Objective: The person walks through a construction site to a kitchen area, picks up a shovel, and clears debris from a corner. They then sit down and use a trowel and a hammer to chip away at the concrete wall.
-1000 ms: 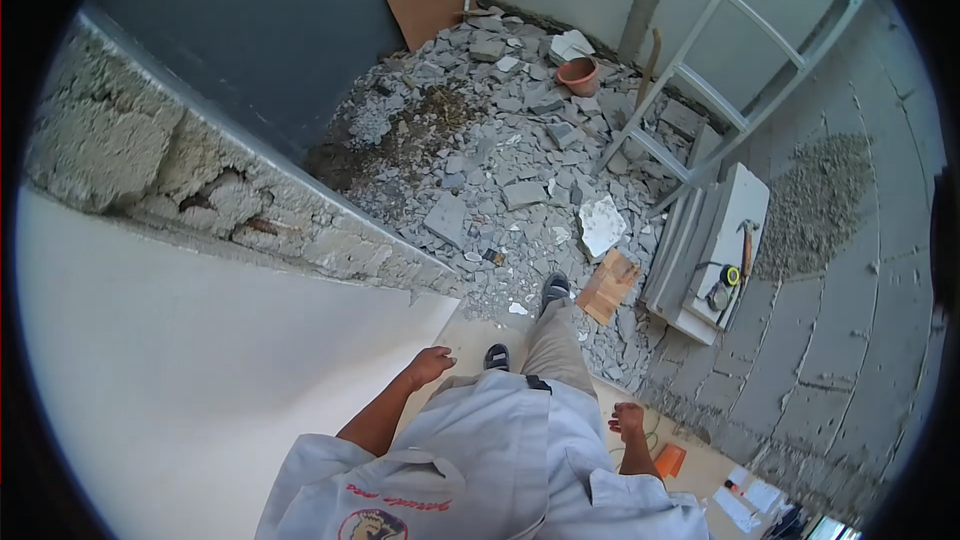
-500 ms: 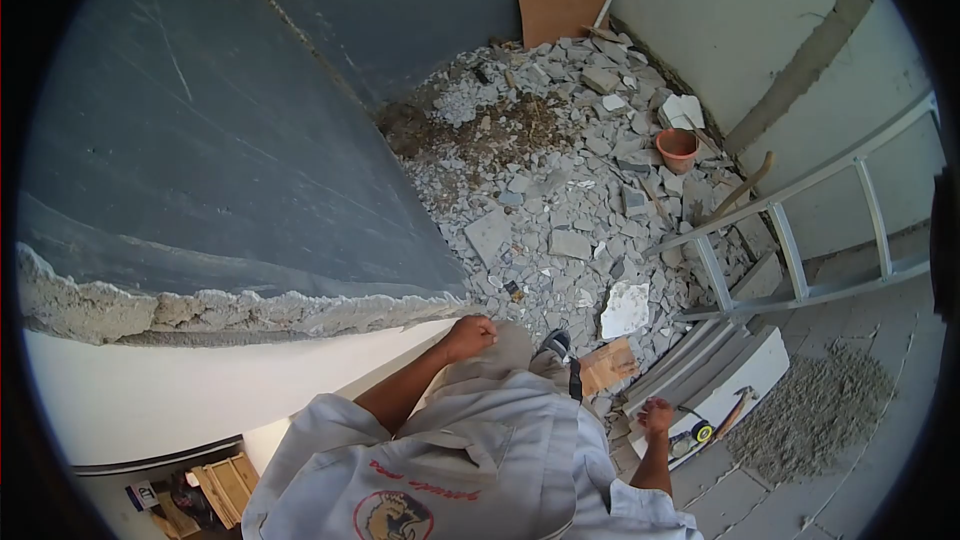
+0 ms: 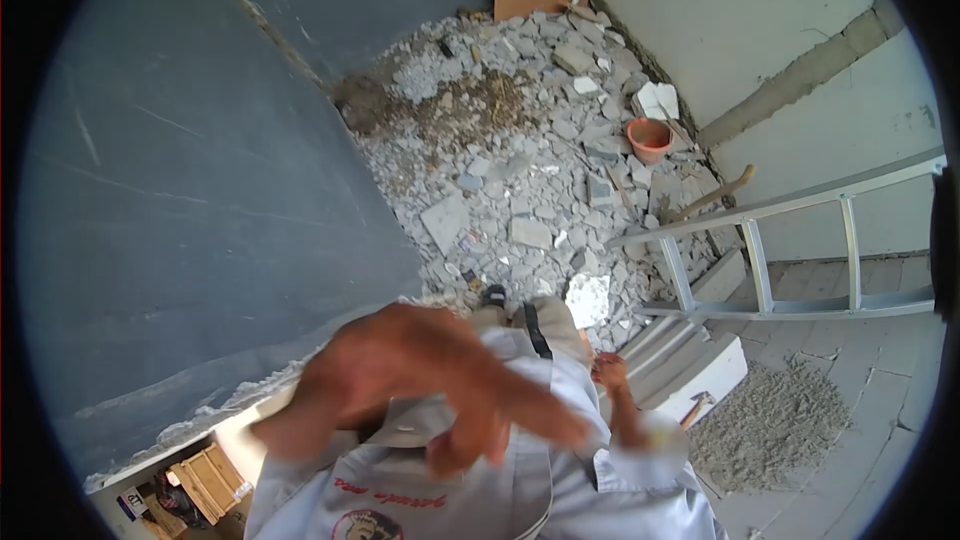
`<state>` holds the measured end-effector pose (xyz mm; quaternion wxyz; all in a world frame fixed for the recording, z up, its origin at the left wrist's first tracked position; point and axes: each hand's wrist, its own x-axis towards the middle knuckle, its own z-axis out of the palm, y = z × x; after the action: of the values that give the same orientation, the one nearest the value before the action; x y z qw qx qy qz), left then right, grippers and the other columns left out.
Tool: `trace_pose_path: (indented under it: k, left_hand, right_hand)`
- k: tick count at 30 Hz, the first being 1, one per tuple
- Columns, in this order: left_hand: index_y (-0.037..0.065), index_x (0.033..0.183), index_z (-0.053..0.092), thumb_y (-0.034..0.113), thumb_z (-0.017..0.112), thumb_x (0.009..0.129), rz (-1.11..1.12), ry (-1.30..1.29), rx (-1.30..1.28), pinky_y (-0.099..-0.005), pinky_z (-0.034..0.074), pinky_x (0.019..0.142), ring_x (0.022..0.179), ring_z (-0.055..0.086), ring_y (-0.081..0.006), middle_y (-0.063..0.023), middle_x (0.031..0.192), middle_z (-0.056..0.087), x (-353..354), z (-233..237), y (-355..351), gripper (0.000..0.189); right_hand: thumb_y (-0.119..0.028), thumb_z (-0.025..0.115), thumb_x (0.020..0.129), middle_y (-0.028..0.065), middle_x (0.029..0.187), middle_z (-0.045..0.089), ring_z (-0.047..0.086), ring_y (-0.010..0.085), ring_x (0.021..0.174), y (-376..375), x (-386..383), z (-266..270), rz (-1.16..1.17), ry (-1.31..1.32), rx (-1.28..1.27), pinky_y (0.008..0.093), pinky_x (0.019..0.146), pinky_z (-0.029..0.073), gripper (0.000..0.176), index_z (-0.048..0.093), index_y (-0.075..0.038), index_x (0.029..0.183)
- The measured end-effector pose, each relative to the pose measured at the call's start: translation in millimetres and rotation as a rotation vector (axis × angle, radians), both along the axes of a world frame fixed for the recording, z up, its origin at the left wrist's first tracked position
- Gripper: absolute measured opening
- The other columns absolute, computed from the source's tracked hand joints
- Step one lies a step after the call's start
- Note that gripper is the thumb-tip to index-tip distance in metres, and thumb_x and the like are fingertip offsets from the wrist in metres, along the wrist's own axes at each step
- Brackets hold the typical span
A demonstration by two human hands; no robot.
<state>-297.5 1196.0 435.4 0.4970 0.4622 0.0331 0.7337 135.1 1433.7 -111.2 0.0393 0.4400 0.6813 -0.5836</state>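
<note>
My left hand (image 3: 420, 380) is raised close to the camera in front of my chest, blurred by motion. Its index finger stretches out to the right and the other fingers hang apart, with nothing visible in them. Lower on my right side, my right hand (image 3: 610, 371) has its fingers curled in; whatever they may hold is hidden. It is beside a stack of long white slabs (image 3: 712, 372). A hammer (image 3: 697, 410) lies against the near edge of the slabs, partly cut off from sight.
Broken rubble (image 3: 530, 180) covers the floor ahead, with an orange bucket (image 3: 650, 143) on it. An aluminium ladder (image 3: 760, 260) lies across the right side. A grey sand-like pile (image 3: 775, 425) is on the tiles. The dark wall (image 3: 220, 170) ends in a rough edge at left.
My left hand has risen from near the wall's broken edge toward the camera. My right hand has moved slightly forward along the slabs. The view has shifted, and the yellow tape measure is no longer clearly visible.
</note>
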Motion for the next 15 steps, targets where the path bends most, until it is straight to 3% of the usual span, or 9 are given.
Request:
trace_pose_path:
  k: [2, 4, 7, 10, 11, 12, 15]
  left_hand:
    - [-0.010, 0.128, 0.047, 0.075, 0.046, 0.080, -0.186, 0.128, 0.125, -0.0419, 0.053, 0.063, 0.057, 0.061, -0.0245, -0.0283, 0.100, 0.056, -12.1, 27.9, 11.1, 0.098]
    - [-0.002, 0.123, 0.059, 0.069, 0.035, 0.090, -0.343, 0.214, 0.134, -0.0474, 0.052, 0.066, 0.057, 0.060, -0.0291, -0.0218, 0.076, 0.059, -25.2, 43.8, 20.1, 0.081]
    - [-0.001, 0.121, 0.061, 0.066, 0.036, 0.092, -0.263, 0.198, 0.152, -0.0431, 0.052, 0.062, 0.055, 0.060, -0.0265, -0.0197, 0.072, 0.057, -31.5, 55.0, 33.4, 0.077]
    - [-0.001, 0.119, 0.062, 0.063, 0.038, 0.093, -0.174, 0.175, 0.125, -0.0389, 0.053, 0.058, 0.053, 0.059, -0.0239, -0.0175, 0.069, 0.055, -37.3, 60.0, 44.6, 0.073]
    - [-0.001, 0.119, 0.063, 0.062, 0.038, 0.093, -0.152, 0.170, 0.120, -0.0374, 0.053, 0.057, 0.052, 0.059, -0.0231, -0.0168, 0.068, 0.055, -40.2, 62.4, 49.2, 0.072]
    - [-0.001, 0.118, 0.063, 0.061, 0.038, 0.094, -0.134, 0.162, 0.114, -0.0360, 0.053, 0.055, 0.051, 0.059, -0.0222, -0.0161, 0.067, 0.054, -41.9, 64.2, 54.1, 0.071]
    - [0.000, 0.116, 0.065, 0.058, 0.040, 0.095, -0.077, 0.149, 0.105, -0.0317, 0.054, 0.051, 0.049, 0.058, -0.0196, -0.0139, 0.063, 0.052, -48.6, 67.8, 67.1, 0.067]
  right_hand:
    - [-0.004, 0.062, 0.077, 0.0008, 0.076, 0.065, 0.063, 0.0136, 0.075, -12.2, -24.1, -2.5, 0.206, 0.051, 0.088, 0.0275, 0.059, 0.051, 0.013, 0.069, -0.003, 0.088]
    - [-0.006, 0.063, 0.078, 0.0024, 0.076, 0.065, 0.062, 0.0132, 0.072, -13.2, -21.4, 5.9, 0.104, 0.105, -0.090, 0.0278, 0.058, 0.050, 0.014, 0.068, -0.003, 0.091]
    - [-0.010, 0.064, 0.080, 0.0048, 0.076, 0.065, 0.061, 0.0126, 0.068, 9.6, -57.9, 22.8, -0.043, 0.248, -0.340, 0.0281, 0.056, 0.049, 0.017, 0.068, -0.004, 0.095]
    - [-0.014, 0.069, 0.080, 0.0060, 0.071, 0.064, 0.058, 0.0130, 0.057, 51.2, -91.6, 56.8, 0.010, -0.301, -0.196, 0.0296, 0.049, 0.047, 0.019, 0.067, -0.004, 0.096]
    - [-0.016, 0.070, 0.081, 0.0058, 0.069, 0.063, 0.055, 0.0136, 0.048, 68.7, -94.1, 53.2, -0.093, -0.309, -0.253, 0.0297, 0.042, 0.044, 0.021, 0.066, -0.005, 0.097]
    - [-0.017, 0.070, 0.082, 0.0052, 0.069, 0.062, 0.057, 0.0143, 0.049, 88.3, -97.1, 61.0, -0.206, -0.223, -0.375, 0.0282, 0.042, 0.044, 0.019, 0.065, -0.006, 0.096]
    - [-0.017, 0.060, 0.089, 0.0039, 0.078, 0.062, 0.061, 0.0158, 0.059, 132.3, -126.1, 79.8, -0.212, -0.297, -0.187, 0.0282, 0.048, 0.048, 0.022, 0.061, -0.007, 0.108]
